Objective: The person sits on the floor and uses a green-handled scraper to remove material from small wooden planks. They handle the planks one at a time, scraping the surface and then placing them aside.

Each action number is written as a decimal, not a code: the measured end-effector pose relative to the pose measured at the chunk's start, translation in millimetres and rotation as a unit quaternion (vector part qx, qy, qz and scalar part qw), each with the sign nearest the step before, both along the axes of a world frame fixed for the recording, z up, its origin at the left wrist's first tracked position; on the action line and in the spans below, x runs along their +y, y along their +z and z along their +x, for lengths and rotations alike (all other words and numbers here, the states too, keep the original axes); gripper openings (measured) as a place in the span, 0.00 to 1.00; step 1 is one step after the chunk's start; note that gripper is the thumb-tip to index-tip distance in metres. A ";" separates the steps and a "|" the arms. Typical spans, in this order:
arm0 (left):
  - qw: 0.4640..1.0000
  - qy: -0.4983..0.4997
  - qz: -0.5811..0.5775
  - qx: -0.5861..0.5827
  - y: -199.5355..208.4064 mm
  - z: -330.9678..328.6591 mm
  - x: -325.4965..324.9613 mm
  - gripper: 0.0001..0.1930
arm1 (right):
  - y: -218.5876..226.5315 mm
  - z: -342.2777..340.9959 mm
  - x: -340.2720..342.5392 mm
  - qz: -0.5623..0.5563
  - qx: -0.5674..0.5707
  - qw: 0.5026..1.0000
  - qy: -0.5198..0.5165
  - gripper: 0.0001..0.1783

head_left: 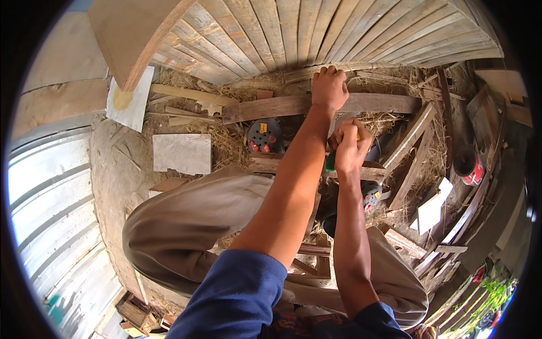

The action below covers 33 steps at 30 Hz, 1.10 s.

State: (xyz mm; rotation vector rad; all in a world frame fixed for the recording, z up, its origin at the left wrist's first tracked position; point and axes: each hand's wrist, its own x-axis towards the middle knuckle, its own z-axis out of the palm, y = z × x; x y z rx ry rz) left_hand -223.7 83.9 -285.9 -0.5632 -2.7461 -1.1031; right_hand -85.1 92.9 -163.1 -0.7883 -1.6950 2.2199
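My left hand (330, 87) is closed in a fist over the far edge of a dark wooden plank (384, 103). What its fingers hold, if anything, is hidden. Closer to me, my right hand (351, 144) is wrapped round a tool with a green and yellow handle (330, 163). A greyish part shows between the two hands, but the tool's kind cannot be made out. The plank lies crosswise on the ground beyond my feet. My left foot wears a dark clog with holes (264, 136); the right clog (371, 194) is partly hidden by my arm.
A slatted wooden panel (299, 34) rises at the far side, with a brown board (132, 39) at its left. Straw-like shavings (226, 138) and loose timber (409, 138) surround me. A white sheet (182, 153) lies left, a red-labelled can (468, 165) right.
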 end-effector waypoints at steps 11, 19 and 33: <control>1.000 -0.001 -0.002 0.007 -3.3 -1.7 0.3 0.06 | -0.3 3.9 -2.7 0.028 0.001 1.000 0.010 0.11; 1.000 -0.009 -0.019 -0.003 -0.1 1.2 0.3 0.06 | -2.4 7.6 -2.3 0.057 0.009 0.998 0.010 0.11; 0.997 -0.076 -0.006 0.022 -8.3 -4.1 -8.4 0.12 | -30.2 -17.6 20.4 0.079 -0.097 0.992 0.030 0.19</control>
